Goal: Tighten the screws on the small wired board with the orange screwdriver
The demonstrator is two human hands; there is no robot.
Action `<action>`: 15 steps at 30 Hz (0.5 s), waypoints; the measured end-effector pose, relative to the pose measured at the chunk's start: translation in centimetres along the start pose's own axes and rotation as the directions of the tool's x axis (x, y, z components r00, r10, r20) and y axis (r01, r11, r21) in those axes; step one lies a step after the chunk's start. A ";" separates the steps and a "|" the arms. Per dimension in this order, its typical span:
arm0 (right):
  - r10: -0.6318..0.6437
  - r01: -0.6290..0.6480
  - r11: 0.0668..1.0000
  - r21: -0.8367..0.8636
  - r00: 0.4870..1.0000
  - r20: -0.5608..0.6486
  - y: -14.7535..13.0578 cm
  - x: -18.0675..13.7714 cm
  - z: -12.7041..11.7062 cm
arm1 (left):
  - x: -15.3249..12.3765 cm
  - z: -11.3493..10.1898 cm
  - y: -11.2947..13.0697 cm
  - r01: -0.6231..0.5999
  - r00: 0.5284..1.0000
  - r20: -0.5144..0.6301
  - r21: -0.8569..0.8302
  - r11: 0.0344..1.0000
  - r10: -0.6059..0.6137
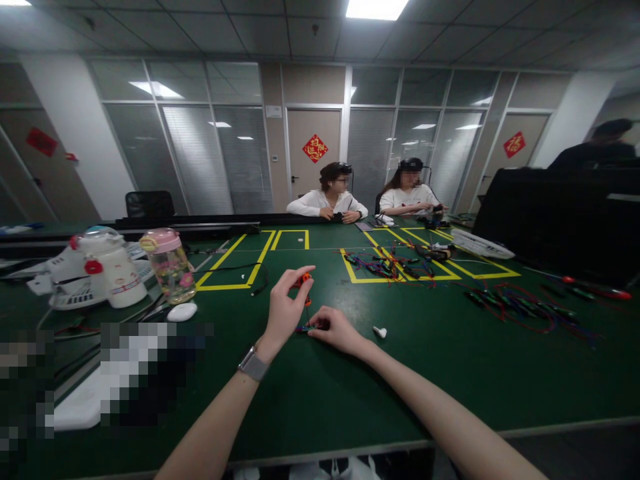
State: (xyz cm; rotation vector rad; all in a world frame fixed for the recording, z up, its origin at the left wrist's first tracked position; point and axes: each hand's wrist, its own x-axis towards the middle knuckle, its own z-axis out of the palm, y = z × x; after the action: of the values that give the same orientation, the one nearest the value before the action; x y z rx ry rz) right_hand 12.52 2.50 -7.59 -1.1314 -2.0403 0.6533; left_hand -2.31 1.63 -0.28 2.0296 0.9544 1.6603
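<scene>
Green tabletop (350,400), with both forearms reaching in from its near edge. Left hand (284,312), wrist bent upward, pinches one small orange part (303,280) between thumb and forefinger. Right hand (337,330) lies low just beside it, fingers curled, pinning one dark wired piece (306,327) to the table. One white bit (380,331) rests near. Two people (320,202) sit opposite.

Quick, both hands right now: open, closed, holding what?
Left hand: pinched shut on a small orange part.
Right hand: pinched shut on a thin dark wire piece.
</scene>
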 end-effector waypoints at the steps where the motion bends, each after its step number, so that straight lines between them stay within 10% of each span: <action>1: 0.000 0.000 1.000 -0.002 1.000 0.001 0.0 0.0 0.0 | 0.0 -0.1 0.1 -0.013 1.000 -0.018 0.038 0.999 0.014; 15: -0.009 0.009 1.000 0.001 1.000 0.005 0.1 0.0 0.0 | 0.1 -0.3 -0.1 -0.018 0.993 -0.114 0.052 0.998 0.024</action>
State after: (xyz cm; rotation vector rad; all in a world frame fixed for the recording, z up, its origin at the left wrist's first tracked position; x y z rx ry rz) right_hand 12.54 2.54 -7.63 -1.1210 -2.0481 0.6533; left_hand -2.57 1.68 -0.21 2.0015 1.0268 1.7972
